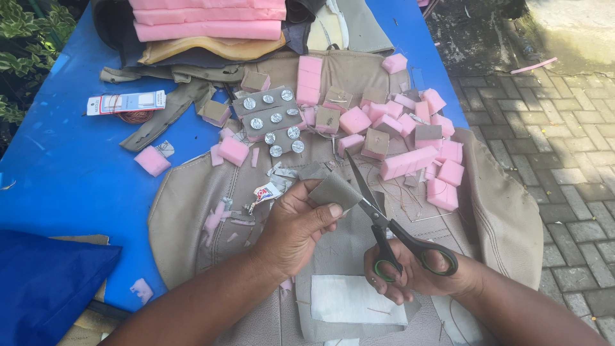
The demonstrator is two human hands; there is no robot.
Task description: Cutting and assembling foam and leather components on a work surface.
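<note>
Meanwhile left hand (pixel 291 224) pinches grey fabric piece (pixel 334 189); right hand (pixel 410 272) holds scissors (pixel 384 221).

Pink foam blocks (pixel 410 138) crowd the far right; bare blue table (pixel 70 173) on the left gives room.

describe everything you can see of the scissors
The scissors have two slim dark metal blades and black plastic handles whose loops are lined in green. They are open, the tips pointing up and away from the person and one blade lying against the edge of the small grey fabric piece pinched in the left hand. The right hand holds them, with fingers through both loops. They hang above the beige seat cover on the blue table.
</note>
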